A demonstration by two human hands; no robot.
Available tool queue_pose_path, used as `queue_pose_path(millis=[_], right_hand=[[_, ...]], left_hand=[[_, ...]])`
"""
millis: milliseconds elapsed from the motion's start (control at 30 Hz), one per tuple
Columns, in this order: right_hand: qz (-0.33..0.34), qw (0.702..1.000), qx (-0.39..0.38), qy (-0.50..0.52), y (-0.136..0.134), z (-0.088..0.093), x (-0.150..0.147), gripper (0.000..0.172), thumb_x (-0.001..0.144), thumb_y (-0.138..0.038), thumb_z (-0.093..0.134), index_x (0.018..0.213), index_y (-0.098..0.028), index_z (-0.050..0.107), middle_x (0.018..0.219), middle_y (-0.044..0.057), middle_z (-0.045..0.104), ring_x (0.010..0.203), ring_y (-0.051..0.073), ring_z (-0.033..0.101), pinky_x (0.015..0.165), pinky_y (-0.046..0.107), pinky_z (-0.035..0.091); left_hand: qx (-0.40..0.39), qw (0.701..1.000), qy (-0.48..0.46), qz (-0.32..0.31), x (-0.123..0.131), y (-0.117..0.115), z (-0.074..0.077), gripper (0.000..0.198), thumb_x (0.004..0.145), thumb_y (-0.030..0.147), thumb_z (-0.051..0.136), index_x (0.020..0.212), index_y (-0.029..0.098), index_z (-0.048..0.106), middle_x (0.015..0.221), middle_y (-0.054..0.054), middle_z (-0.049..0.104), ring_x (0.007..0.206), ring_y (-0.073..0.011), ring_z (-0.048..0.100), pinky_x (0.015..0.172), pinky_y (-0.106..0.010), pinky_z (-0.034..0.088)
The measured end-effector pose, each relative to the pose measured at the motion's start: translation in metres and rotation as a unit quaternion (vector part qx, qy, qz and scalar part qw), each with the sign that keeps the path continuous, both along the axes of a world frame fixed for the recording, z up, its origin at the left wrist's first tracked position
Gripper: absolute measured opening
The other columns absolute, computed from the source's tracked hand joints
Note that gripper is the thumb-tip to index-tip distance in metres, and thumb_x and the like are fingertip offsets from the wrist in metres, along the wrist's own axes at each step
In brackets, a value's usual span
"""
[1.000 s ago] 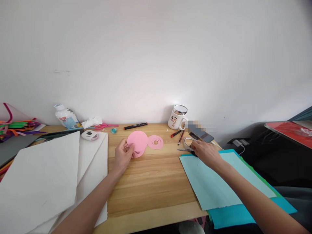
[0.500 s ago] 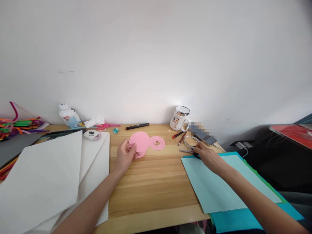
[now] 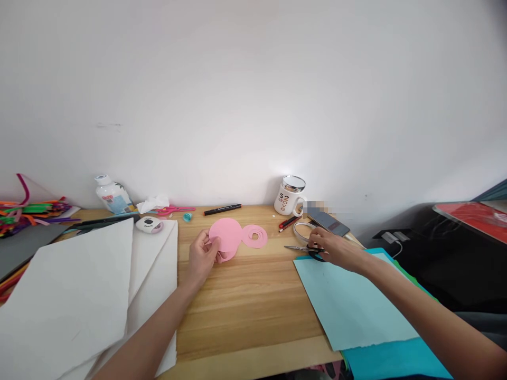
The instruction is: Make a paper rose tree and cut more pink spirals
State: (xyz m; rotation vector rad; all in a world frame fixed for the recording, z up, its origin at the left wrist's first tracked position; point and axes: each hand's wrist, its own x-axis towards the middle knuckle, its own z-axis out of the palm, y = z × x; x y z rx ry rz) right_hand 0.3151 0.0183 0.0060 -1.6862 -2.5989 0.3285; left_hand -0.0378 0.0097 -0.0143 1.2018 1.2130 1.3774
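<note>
My left hand [image 3: 204, 253] pinches a pink paper disc [image 3: 225, 231] between thumb and fingers, above the desk. Just right of it a pink paper ring [image 3: 259, 236], cut in a spiral with a hole in its middle, lies on the wood. My right hand [image 3: 327, 247] has its fingers closed on the black handles of a pair of scissors [image 3: 297, 248]. The scissors' blades point left, toward the pink paper. Behind that hand sits a roll of tape [image 3: 296, 232], partly covered by the fingers. Light blue paper sheets [image 3: 356, 301] lie under my right forearm.
A white mug [image 3: 290, 198] stands by the wall, with pencils [image 3: 291, 221] and a phone [image 3: 332, 224] beside it. A black marker [image 3: 222, 209] lies at the back. White sheets [image 3: 91, 295], a correction tape [image 3: 149, 225] and a bottle [image 3: 114, 195] occupy the left.
My right hand has shifted slightly left along with the scissors, whose blades now reach further left. My left hand keeps the pink disc nearly in place. The view has tilted a little.
</note>
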Motion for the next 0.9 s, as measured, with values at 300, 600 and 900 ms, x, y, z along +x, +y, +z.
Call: queue_pose_path(millis=[300,600,900], right_hand=[[-0.068,0.969,-0.191,0.142,-0.006,0.015,-0.004,0.022,0.072,-0.013,0.049,0.092,-0.021,0.055,0.092,0.005,0.06,0.079,0.018,0.062,0.061,0.025,0.048],[-0.037,0.962,-0.205,0.174,-0.014,0.012,-0.01,0.019,0.076,-0.016,0.048,0.092,-0.019,0.057,0.079,0.003,0.064,0.07,0.017,0.058,0.062,0.028,0.046],[-0.043,0.812,-0.203,0.545,-0.031,0.026,-0.048,0.054,0.072,-0.041,0.072,0.117,-0.017,0.054,0.086,0.005,0.065,0.08,0.022,0.066,0.078,0.041,0.05]], left_hand=[[-0.004,1.0,0.002,-0.001,0.0,0.001,0.001,0.029,0.069,0.037,0.065,0.084,0.015,0.053,0.067,-0.001,0.067,0.04,-0.0097,0.054,0.036,-0.019,0.041],[0.014,1.0,0.021,-0.001,0.001,-0.003,0.004,0.025,0.071,0.036,0.064,0.08,0.016,0.052,0.064,0.001,0.065,0.039,-0.0093,0.053,0.036,-0.019,0.04],[0.064,0.997,0.044,-0.011,0.015,-0.008,0.018,0.02,0.07,0.032,0.063,0.073,0.016,0.053,0.058,0.005,0.058,0.041,-0.0086,0.055,0.037,-0.017,0.044]])
